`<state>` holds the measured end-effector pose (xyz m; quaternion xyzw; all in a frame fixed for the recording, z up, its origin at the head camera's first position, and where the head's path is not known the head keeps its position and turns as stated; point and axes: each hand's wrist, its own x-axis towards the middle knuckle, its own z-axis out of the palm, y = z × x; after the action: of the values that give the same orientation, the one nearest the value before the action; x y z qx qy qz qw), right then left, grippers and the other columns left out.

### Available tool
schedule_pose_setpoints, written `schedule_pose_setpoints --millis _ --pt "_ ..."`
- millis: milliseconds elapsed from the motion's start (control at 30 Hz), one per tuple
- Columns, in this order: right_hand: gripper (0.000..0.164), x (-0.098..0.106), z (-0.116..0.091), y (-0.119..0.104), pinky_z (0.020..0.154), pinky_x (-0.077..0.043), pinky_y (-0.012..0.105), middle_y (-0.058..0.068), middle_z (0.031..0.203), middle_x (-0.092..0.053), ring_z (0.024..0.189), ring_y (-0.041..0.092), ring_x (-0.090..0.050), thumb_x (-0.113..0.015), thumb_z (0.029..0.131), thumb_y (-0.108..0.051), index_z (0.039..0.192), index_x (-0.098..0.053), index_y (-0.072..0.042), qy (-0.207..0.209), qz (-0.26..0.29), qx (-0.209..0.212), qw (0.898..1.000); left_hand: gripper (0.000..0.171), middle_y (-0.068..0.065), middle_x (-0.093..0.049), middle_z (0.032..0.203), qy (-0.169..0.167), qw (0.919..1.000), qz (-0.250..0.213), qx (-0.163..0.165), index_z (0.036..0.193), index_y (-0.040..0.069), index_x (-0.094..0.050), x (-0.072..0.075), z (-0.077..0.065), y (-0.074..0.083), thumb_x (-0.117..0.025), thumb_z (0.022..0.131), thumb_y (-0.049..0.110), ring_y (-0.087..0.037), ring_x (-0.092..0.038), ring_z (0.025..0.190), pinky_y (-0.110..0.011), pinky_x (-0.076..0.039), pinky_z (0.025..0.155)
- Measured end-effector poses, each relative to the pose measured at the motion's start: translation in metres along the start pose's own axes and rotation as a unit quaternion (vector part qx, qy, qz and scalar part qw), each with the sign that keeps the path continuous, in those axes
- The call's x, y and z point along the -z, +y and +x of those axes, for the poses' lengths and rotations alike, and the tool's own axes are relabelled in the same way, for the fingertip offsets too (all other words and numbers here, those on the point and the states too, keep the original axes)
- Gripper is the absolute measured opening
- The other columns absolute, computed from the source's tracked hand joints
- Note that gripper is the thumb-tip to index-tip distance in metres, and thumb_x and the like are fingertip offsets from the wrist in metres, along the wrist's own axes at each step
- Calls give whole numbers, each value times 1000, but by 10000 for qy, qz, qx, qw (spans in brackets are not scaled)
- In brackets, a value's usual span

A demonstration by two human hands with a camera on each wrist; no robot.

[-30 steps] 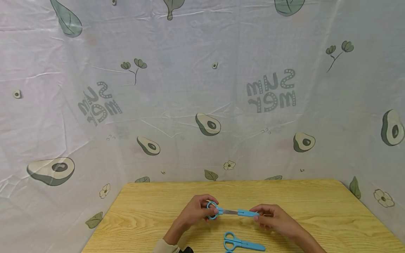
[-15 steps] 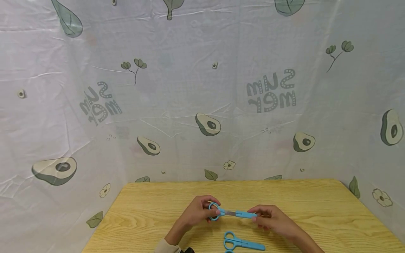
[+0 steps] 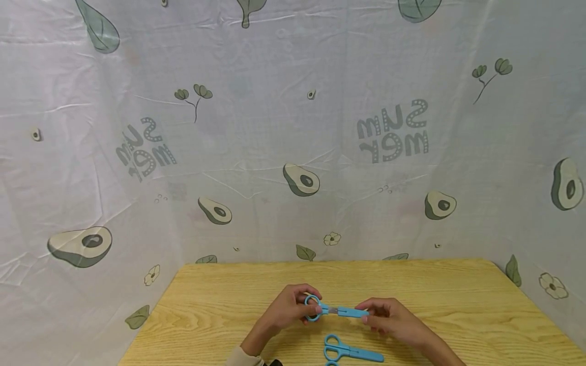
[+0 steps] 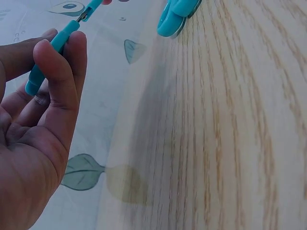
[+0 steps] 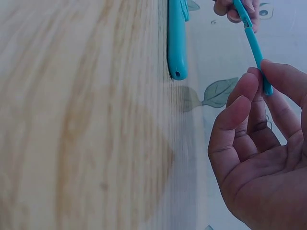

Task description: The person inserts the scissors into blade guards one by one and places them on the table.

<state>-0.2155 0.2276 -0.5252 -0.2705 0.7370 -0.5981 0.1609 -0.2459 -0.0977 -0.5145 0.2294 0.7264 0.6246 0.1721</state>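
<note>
My left hand (image 3: 289, 308) pinches the blue finger loops of a pair of scissors (image 3: 324, 308) above the table. My right hand (image 3: 392, 319) holds the far end of a blue blade cover (image 3: 352, 312) between thumb and fingers. The blades are mostly inside the cover, with a short strip of metal showing between it and the handles. In the right wrist view the cover (image 5: 255, 45) lines up with the scissors. Below the hands, a second pair of blue scissors (image 3: 341, 349) lies covered on the table.
The wooden table (image 3: 220, 284) reaches back to a pale patterned curtain (image 3: 256, 132), which also hangs at both sides. A sliver of another blue loop (image 3: 331, 363) shows at the bottom edge of the head view, mostly cut off.
My hands have come closer together. The cover has slid further over the blades, so less metal shows. The second scissors on the table have stayed put.
</note>
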Motion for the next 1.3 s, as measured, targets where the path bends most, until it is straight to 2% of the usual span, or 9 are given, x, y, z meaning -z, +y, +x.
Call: schedule_pose_setpoints --millis 333,1033,1300 --pt "37 -2 1 0 60 -54 24 -1 91 -69 71 7 -61 -61 110 -13 136 -62 14 16 14 65 10000 30 2 -74 82 30 10000 -12 -17 124 -10 -67 -3 0 -1 -76 99 4 -7 -63 66 -21 -53 58" --pt "40 -5 0 -4 57 -50 25 0 88 -67 67 6 -54 -65 108 -15 137 -63 13 243 -40 -186 9995 27 1 -74 81 91 9999 62 -34 121 -8 -68 -6 -1 2 -77 98 4 -8 -65 66 -21 -54 56" --pt "41 -7 -1 -4 60 -51 25 -5 85 -67 69 5 -55 -64 109 -15 138 -62 14 269 125 -310 9991 27 2 -74 81 24 10000 86 9 122 -7 -69 -7 -2 2 -77 98 3 -9 -65 65 -21 -53 56"
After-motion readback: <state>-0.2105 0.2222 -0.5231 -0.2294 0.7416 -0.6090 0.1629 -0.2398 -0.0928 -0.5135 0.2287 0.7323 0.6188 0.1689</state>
